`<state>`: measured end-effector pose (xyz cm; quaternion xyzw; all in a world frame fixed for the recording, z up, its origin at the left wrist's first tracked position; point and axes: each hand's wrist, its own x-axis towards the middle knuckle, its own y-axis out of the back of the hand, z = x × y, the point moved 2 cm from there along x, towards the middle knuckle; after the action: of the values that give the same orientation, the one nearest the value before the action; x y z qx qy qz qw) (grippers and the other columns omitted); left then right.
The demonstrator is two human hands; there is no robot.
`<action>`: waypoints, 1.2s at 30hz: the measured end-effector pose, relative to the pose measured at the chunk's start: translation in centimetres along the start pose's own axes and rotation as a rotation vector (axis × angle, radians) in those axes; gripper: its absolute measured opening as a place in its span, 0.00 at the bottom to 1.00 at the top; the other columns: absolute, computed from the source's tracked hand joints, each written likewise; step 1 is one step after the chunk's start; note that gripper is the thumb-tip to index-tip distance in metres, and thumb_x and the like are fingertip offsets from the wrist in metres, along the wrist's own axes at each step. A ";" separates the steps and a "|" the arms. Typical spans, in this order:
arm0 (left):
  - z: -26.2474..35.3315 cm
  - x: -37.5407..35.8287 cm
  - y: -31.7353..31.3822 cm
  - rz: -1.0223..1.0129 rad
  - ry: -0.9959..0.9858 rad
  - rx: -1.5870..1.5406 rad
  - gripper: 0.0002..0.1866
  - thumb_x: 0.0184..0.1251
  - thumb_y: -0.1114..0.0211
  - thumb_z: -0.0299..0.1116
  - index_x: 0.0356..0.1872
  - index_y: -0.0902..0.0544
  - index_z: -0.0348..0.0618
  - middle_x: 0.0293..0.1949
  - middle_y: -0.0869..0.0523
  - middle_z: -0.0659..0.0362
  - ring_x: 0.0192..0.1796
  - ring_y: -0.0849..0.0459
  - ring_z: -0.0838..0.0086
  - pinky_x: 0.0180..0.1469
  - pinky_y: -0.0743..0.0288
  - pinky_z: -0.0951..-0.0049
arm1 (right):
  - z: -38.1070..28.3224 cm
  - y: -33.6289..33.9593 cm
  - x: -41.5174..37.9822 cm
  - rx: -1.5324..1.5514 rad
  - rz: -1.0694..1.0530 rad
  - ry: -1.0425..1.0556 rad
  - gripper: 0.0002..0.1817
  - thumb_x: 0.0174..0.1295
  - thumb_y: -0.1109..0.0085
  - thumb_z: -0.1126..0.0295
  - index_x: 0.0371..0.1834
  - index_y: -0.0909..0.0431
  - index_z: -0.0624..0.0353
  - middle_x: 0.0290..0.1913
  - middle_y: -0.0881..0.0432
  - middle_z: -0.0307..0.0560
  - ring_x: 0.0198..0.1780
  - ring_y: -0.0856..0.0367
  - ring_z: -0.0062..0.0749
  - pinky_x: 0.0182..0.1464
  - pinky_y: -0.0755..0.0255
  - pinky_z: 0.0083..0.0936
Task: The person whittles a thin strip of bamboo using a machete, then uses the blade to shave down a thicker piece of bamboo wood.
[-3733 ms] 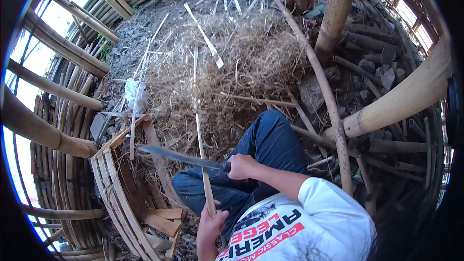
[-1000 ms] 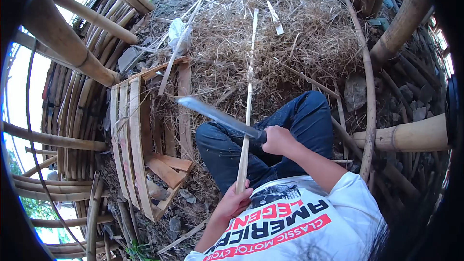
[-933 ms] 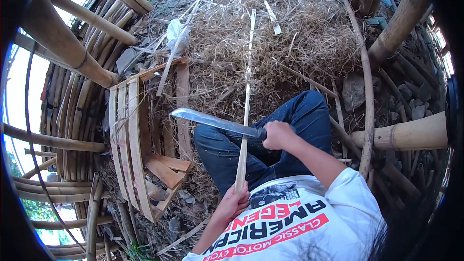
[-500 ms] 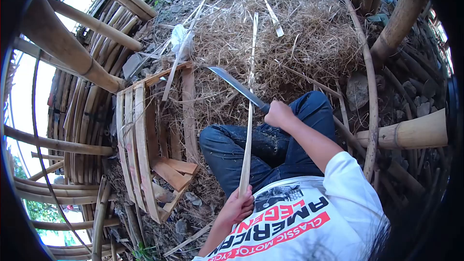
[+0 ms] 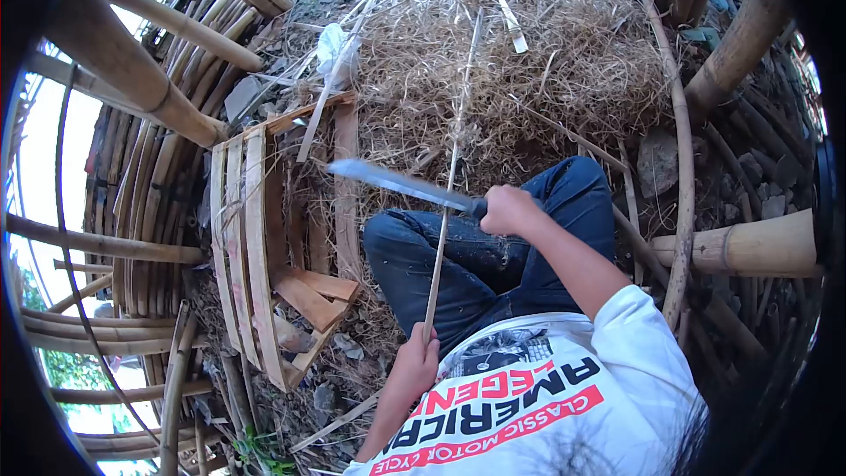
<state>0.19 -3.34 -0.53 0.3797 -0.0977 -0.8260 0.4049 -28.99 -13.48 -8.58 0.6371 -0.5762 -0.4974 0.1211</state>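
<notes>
My right hand (image 5: pixel 511 211) is wrapped round the dark handle of a long knife (image 5: pixel 397 182). Its blade points left and crosses a thin bamboo strip (image 5: pixel 438 257) just above my lap; the blade is a little blurred. My left hand (image 5: pixel 414 361) grips the near end of that strip close to my shirt. The strip runs away from me between my knees, its far end over a heap of shavings (image 5: pixel 529 79). Small pale bits lie on my jeans (image 5: pixel 414 273).
A wooden slatted crate (image 5: pixel 256 256) lies on its side to the left, with a white plastic bag (image 5: pixel 337 55) beyond it. Bamboo poles (image 5: pixel 132 62) stand on the left. A long thin pole (image 5: pixel 680 167) and a thick bamboo piece (image 5: pixel 749 244) lie on the right.
The knife has come nearer to me along the strip, its tip swinging left and its blade flatter. My left hand has moved slightly left and up, and the strip now shows its narrow edge.
</notes>
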 end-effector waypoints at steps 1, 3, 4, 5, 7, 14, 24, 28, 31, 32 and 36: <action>-0.2 0.0 0.1 -0.001 -0.006 0.049 0.06 0.72 0.46 0.27 0.45 0.30 0.39 0.26 0.22 0.48 0.27 0.20 0.59 0.33 0.29 0.61 | 0.6 1.0 0.6 0.034 0.017 -0.076 0.19 0.45 0.40 0.63 0.38 0.15 0.65 0.42 0.14 0.63 0.48 0.15 0.53 0.52 0.21 0.41; 0.0 0.1 0.1 0.003 -0.013 0.090 0.06 0.72 0.46 0.27 0.45 0.30 0.39 0.24 0.23 0.49 0.25 0.22 0.62 0.31 0.30 0.62 | 1.8 2.2 1.4 0.114 0.058 -0.170 0.20 0.48 0.40 0.63 0.40 0.16 0.66 0.45 0.15 0.64 0.50 0.15 0.54 0.54 0.22 0.40; 0.9 0.2 0.1 0.037 -0.051 0.169 0.07 0.72 0.46 0.28 0.46 0.31 0.38 0.25 0.21 0.42 0.30 0.20 0.50 0.34 0.28 0.54 | 2.2 2.5 1.5 0.141 0.053 -0.193 0.20 0.49 0.40 0.64 0.41 0.16 0.66 0.45 0.15 0.65 0.50 0.16 0.55 0.54 0.22 0.41; 1.6 0.3 0.2 0.072 -0.087 0.248 0.08 0.72 0.46 0.30 0.46 0.31 0.38 0.27 0.19 0.36 0.35 0.19 0.37 0.37 0.27 0.45 | 2.2 2.1 1.4 0.129 0.049 -0.188 0.20 0.49 0.40 0.64 0.41 0.16 0.66 0.45 0.15 0.65 0.50 0.16 0.55 0.54 0.22 0.41; 2.0 0.7 0.0 0.079 -0.098 0.265 0.09 0.71 0.46 0.30 0.46 0.32 0.38 0.26 0.19 0.36 0.33 0.19 0.37 0.36 0.27 0.43 | 2.0 1.5 0.0 0.174 0.158 -0.210 0.19 0.49 0.41 0.64 0.41 0.16 0.66 0.46 0.16 0.67 0.50 0.16 0.55 0.54 0.23 0.42; 3.4 2.8 1.4 0.268 -0.107 0.445 0.13 0.69 0.40 0.37 0.41 0.30 0.37 0.25 0.17 0.40 0.32 0.16 0.41 0.33 0.23 0.46 | 1.3 -7.5 -8.5 0.481 0.048 0.017 0.14 0.47 0.39 0.67 0.34 0.17 0.65 0.34 0.17 0.69 0.43 0.17 0.61 0.49 0.23 0.45; 1.8 2.7 4.7 0.324 -0.059 0.091 0.18 0.67 0.35 0.38 0.49 0.22 0.33 0.31 0.15 0.40 0.36 0.14 0.51 0.42 0.22 0.58 | -0.8 -2.6 -8.4 0.324 0.250 0.267 0.18 0.46 0.32 0.66 0.41 0.17 0.63 0.32 0.15 0.64 0.36 0.15 0.57 0.40 0.21 0.43; -0.1 2.0 6.1 0.189 0.039 -0.261 0.16 0.66 0.33 0.34 0.45 0.20 0.29 0.29 0.14 0.54 0.32 0.16 0.71 0.38 0.23 0.68 | -1.4 -3.1 -8.5 0.519 0.210 0.257 0.18 0.49 0.31 0.66 0.39 0.18 0.69 0.30 0.15 0.62 0.34 0.12 0.50 0.36 0.21 0.34; -0.3 1.4 6.7 0.089 0.260 -0.179 0.14 0.66 0.33 0.36 0.37 0.19 0.31 0.22 0.19 0.61 0.29 0.18 0.76 0.31 0.26 0.70 | -1.7 -4.5 -9.4 0.579 0.183 0.280 0.18 0.53 0.30 0.63 0.35 0.19 0.70 0.25 0.16 0.56 0.28 0.14 0.40 0.32 0.24 0.30; -0.4 1.3 6.5 0.084 0.263 -0.177 0.14 0.66 0.33 0.36 0.37 0.19 0.31 0.22 0.19 0.61 0.29 0.18 0.76 0.31 0.26 0.70 | -1.8 -4.5 -9.6 0.581 0.181 0.274 0.18 0.53 0.30 0.63 0.35 0.19 0.70 0.25 0.16 0.56 0.28 0.14 0.40 0.32 0.24 0.30; 1.9 1.7 5.3 0.354 -0.055 0.074 0.13 0.66 0.32 0.37 0.35 0.21 0.36 0.22 0.19 0.55 0.26 0.19 0.69 0.30 0.28 0.68 | -2.8 -3.9 -10.8 0.642 0.075 0.249 0.19 0.58 0.31 0.58 0.32 0.21 0.68 0.20 0.20 0.50 0.21 0.20 0.32 0.27 0.29 0.29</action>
<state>1.36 -8.32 2.33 0.3487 -0.2045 -0.7476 0.5269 -22.68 -4.23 -4.78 0.6767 -0.7073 -0.2045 0.0019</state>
